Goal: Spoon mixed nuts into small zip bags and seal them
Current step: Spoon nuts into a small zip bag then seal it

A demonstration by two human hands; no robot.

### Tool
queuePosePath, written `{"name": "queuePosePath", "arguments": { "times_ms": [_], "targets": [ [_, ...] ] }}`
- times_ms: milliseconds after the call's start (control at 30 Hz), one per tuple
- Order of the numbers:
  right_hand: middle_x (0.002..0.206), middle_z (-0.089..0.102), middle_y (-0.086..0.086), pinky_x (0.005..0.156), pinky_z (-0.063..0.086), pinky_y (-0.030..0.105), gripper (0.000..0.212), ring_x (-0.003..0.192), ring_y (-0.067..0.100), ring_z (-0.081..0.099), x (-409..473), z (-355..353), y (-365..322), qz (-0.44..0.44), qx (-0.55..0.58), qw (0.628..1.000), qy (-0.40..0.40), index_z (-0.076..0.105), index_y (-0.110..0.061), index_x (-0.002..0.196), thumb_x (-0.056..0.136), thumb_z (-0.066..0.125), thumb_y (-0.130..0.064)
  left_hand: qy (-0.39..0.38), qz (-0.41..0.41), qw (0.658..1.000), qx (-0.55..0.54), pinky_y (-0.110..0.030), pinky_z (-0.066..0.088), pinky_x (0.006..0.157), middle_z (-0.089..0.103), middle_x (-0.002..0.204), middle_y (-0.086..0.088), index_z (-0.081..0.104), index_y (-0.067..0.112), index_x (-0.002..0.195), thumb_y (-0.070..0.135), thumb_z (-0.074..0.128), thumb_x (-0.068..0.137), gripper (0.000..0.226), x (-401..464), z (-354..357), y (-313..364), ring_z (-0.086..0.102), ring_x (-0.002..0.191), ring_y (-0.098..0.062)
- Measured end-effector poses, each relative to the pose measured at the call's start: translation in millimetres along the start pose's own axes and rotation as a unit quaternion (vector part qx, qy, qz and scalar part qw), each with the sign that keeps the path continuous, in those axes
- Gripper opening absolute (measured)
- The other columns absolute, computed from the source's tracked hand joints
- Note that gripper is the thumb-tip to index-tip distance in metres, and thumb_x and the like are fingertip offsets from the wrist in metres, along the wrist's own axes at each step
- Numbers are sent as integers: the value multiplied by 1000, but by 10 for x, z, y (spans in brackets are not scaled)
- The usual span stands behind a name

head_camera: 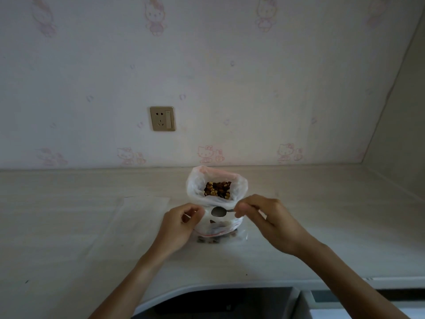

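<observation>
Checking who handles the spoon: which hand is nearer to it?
Right. The right hand pinches the spoon's handle, its bowl over the small bag. The left hand grips the bag's left edge, just beside the spoon bowl.

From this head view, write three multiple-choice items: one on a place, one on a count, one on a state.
1. Where does the big bag of nuts stand?
A. behind the small zip bag
B. left of the wall socket
C. on the floor
2. How many wall sockets show?
A. three
B. one
C. none
3. What does the spoon hold?
A. a heap of nuts
B. liquid
C. nothing visible

A: it stands farther along the countertop.
B: a single plate on the wall.
C: its bowl, held out by the right hand beside the left hand, looks bare.
</observation>
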State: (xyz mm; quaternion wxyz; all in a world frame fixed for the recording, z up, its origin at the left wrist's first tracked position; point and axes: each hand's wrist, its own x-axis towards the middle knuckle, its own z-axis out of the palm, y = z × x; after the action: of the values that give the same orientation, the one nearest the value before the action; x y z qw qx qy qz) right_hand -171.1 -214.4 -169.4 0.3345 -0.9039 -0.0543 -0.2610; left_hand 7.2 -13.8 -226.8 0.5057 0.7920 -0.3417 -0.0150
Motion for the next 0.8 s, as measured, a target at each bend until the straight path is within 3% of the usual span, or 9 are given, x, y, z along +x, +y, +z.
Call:
{"name": "queuePosePath", "arguments": {
  "times_ms": [167,333,533,633,733,800],
  "targets": [
    [86,76,10,66,58,36,35,81,25,73,109,50,123,137,209,961,117,72,-8,97,110,43,-23,30,-29,999,21,-10,45,64,73,80,17,76,33,88,41,71,95,12,68,-59,11,66,73,0],
    [86,76,19,63,57,36,37,81,32,73,271,41,208,248,330,896,163,69,-1,100,110,44,-26,107,-92,990,23,-27,49,69,71,87,7,67,23,94,47,71,94,24,295,-127,-33,69,78,-13],
    [83,77,14,61,57,34,39,77,26,74,587,116,306,278,309,892,176,68,-4,99,111,42,-31,95,-153,983,18,-33,51,82,66,108,7,54,18,125,68,65,88,63,659,-54,-61,70,96,-19],
    [80,76,11,60,54,34,39,74,23,72,692,181,370,278,252,911,171,67,-6,97,111,41,-32,58,-165,983,45,-33,54,75,67,101,6,59,19,108,73,65,85,60,783,30,-77,67,90,-15],
    [71,73,9,53,50,22,41,62,15,68,767,265,457,276,174,930,167,65,-5,90,111,40,-30,57,-145,986,66,-32,47,60,68,82,4,62,21,86,63,69,85,42,798,110,-142,64,71,-14],
    [67,71,7,49,46,16,42,57,12,65,803,336,515,270,155,936,166,65,-6,86,111,39,-28,63,-122,987,80,-33,47,59,68,79,6,61,25,84,54,71,87,31,770,134,-200,65,70,-14]
  ]
}}
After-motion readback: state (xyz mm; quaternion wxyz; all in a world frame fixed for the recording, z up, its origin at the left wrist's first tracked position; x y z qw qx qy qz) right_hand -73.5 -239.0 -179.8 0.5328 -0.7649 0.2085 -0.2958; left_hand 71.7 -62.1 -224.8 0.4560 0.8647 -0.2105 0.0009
